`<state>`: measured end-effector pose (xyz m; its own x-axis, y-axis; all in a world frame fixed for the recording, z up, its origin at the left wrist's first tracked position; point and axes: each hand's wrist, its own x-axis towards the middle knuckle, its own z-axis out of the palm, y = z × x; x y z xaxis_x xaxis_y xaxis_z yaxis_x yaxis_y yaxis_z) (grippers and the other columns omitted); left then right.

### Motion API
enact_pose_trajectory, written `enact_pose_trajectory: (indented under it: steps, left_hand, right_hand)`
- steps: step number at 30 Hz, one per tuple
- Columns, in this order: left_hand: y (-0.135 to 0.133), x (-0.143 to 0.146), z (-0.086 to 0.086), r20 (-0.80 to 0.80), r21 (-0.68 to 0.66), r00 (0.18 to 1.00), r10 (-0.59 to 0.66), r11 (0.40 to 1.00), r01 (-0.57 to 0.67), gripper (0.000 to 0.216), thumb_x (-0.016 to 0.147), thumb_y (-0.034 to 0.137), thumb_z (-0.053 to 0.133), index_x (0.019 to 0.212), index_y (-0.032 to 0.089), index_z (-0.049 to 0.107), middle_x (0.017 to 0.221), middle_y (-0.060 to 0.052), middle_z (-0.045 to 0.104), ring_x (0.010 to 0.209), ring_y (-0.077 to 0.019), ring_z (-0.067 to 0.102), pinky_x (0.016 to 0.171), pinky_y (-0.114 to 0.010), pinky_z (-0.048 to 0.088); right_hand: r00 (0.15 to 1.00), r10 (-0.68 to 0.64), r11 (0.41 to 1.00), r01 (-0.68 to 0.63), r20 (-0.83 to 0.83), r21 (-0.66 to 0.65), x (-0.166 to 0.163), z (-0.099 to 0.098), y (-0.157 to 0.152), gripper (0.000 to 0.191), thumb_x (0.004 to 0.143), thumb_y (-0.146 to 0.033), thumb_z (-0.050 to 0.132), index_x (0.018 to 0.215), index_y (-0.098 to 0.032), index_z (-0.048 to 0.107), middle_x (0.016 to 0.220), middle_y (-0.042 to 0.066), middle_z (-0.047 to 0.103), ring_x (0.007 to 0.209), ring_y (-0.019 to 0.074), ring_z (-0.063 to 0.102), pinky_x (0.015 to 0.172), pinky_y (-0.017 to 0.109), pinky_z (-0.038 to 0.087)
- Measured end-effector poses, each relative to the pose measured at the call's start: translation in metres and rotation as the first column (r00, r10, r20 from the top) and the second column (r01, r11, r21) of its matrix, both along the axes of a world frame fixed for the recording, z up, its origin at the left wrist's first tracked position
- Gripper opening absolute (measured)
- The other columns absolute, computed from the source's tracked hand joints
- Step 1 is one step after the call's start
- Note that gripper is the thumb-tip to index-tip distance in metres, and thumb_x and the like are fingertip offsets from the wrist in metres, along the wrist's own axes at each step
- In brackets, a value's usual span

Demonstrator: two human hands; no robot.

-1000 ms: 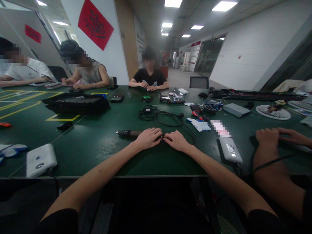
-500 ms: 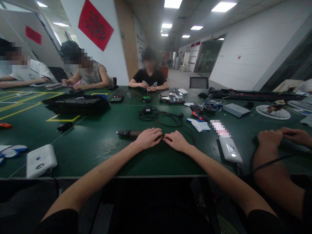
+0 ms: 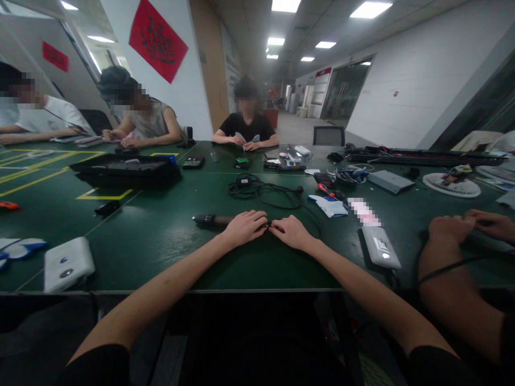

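Dark slim rod-shaped tool [image 3: 212, 220] lies flat on green tabletop [image 3: 161, 241], tip pointing left. Left hand [image 3: 244, 227] covers its right end, grip closed over it. Right hand [image 3: 293, 232] pinches black cable [image 3: 277, 198] at junction. White device [image 3: 380, 246] nearby right. Co-worker's hand [image 3: 450, 229] far right. Junction between fingers hidden.

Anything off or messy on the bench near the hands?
Nothing spilled or visibly damaged. The left hand and right hand meet over the rear end of a rod-shaped tool lying flat on the green table. Its black cord sprawls in loose loops behind, untidy at most.
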<state>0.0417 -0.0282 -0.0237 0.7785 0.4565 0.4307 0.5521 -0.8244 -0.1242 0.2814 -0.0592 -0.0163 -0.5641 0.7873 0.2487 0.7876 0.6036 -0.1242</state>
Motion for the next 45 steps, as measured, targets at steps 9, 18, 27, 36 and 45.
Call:
enact_pose_trajectory:
  steps: [9,18,27,36,45]
  left_hand:
    - [-0.0011,-0.0002,0.0009,-0.007,-0.003,1.0,0.012,1.0,-0.012,0.025,0.103,0.037,0.052,0.123,0.024,0.061,0.139,-0.008,0.059,0.118,-0.0241,0.061,0.097,-0.04,0.054]
    - [-0.0005,-0.0005,0.0006,-0.003,-0.012,1.0,0.006,1.0,-0.006,0.026,0.103,0.036,0.052,0.125,0.025,0.06,0.14,-0.008,0.059,0.119,-0.0238,0.062,0.097,-0.04,0.053]
    - [-0.0013,-0.0003,0.0021,-0.003,-0.018,1.0,0.014,1.0,-0.014,0.027,0.102,0.036,0.054,0.125,0.024,0.059,0.139,-0.008,0.059,0.118,-0.0236,0.062,0.097,-0.039,0.053]
    - [-0.0008,-0.0001,0.0015,-0.01,-0.013,1.0,0.005,1.0,-0.005,0.027,0.103,0.036,0.053,0.127,0.025,0.059,0.139,-0.007,0.059,0.118,-0.0231,0.062,0.096,-0.038,0.052]
    - [0.001,0.0001,0.0008,-0.042,0.004,0.999,0.019,1.0,-0.019,0.027,0.105,0.04,0.049,0.122,0.023,0.061,0.14,-0.008,0.059,0.118,-0.0232,0.061,0.097,-0.038,0.051]
  right_hand:
    - [1.0,0.014,1.0,-0.014,-0.007,0.016,0.0005,-0.0005,-0.0001,0.026,0.108,-0.039,0.051,0.101,-0.022,0.069,0.091,0.004,0.074,0.084,0.0184,0.065,0.079,0.03,0.031]
    - [1.0,0.014,1.0,-0.014,-0.02,0.0,0.0005,0.0002,-0.0005,0.027,0.108,-0.04,0.05,0.103,-0.021,0.069,0.093,0.005,0.074,0.086,0.0191,0.065,0.079,0.031,0.03]
    - [1.0,0.008,1.0,-0.008,-0.002,0.001,0.0008,-0.0014,0.0006,0.027,0.109,-0.039,0.05,0.105,-0.021,0.069,0.095,0.005,0.074,0.088,0.0185,0.066,0.079,0.03,0.03]
    - [1.0,0.001,1.0,-0.001,0.0,0.002,0.0007,-0.0012,0.0,0.026,0.109,-0.039,0.05,0.106,-0.021,0.069,0.095,0.005,0.074,0.086,0.0181,0.065,0.078,0.03,0.03]
    - [1.0,0.004,1.0,-0.004,-0.007,0.009,0.0003,-0.0006,-0.0005,0.027,0.109,-0.038,0.05,0.103,-0.02,0.069,0.092,0.004,0.074,0.083,0.017,0.064,0.078,0.029,0.029]
